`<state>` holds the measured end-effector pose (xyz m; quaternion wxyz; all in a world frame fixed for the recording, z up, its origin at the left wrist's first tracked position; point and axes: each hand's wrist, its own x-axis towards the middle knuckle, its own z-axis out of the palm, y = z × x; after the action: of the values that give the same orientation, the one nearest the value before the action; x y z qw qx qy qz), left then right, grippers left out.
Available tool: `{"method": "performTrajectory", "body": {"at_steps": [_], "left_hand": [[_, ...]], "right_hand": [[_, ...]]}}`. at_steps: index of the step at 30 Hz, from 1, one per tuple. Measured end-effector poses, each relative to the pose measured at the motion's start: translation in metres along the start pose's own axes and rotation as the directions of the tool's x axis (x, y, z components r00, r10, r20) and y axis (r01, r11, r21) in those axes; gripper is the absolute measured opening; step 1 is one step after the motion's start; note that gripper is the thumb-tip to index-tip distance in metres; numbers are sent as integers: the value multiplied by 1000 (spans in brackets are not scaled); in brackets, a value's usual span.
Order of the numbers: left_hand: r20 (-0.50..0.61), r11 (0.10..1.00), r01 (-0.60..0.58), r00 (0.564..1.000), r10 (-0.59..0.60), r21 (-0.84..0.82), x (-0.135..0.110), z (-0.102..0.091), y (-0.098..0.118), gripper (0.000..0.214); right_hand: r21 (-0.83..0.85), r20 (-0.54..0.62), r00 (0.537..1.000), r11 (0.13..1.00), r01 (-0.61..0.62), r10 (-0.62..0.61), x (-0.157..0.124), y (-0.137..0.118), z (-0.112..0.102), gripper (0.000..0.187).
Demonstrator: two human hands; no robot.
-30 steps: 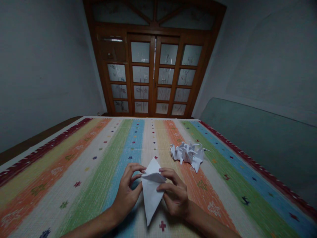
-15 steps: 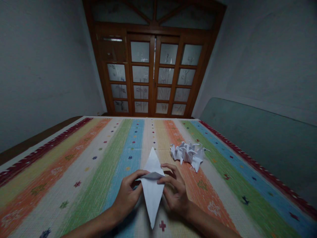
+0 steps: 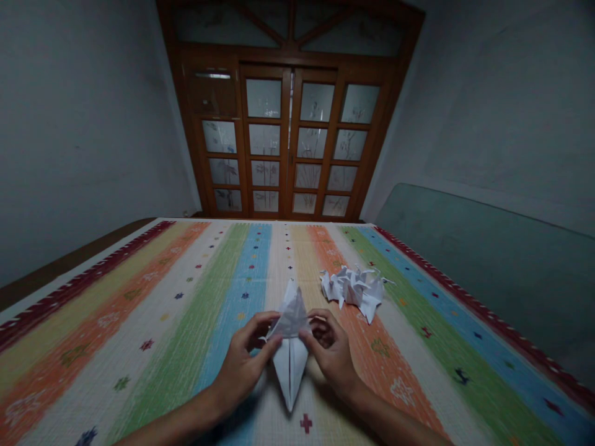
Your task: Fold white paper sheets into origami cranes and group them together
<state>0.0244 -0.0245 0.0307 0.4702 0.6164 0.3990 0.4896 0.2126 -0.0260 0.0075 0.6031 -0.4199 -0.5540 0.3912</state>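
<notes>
L hand [image 3: 244, 368], R hand [image 3: 331, 354] pinching folded paper [image 3: 290, 368]; paper pile [image 3: 353, 292] just beside.

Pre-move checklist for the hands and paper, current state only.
1. Grip: left hand and right hand both hold the folded white paper at its sides: ok.
2. Lower tip of the paper free of the fingers: ok.
3. Lower tip resting on the striped cloth: cannot tell.
4. Heap of folded white paper apart from both hands: ok.
5. Creases in the upper part of the paper sharp: cannot tell, the view is dim and soft there.
</notes>
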Motion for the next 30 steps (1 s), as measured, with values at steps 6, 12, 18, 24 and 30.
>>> {"method": "performTrajectory", "body": {"at_steps": [6,12,18,24,30], "left_hand": [[-12,994,86,996,-87,-67,7,-1,-1,39],[15,986,157,988,-156,-48,18,-6,-19,41],[-11,955,39,999,-38,293,27,-15,-30,28],[30,840,-59,998,51,539,26,-16,-32,15],[33,677,-59,998,52,734,20,-15,-30,14]], "right_hand": [[86,115,985,986,-141,131,0,4,3,47],[-67,139,975,984,-162,170,8,22,-2,40],[-307,149,982,950,-63,114,16,27,-7,35],[-550,154,988,832,69,20,14,29,-7,26],[-682,111,992,722,114,-52,11,36,-8,31]]}}
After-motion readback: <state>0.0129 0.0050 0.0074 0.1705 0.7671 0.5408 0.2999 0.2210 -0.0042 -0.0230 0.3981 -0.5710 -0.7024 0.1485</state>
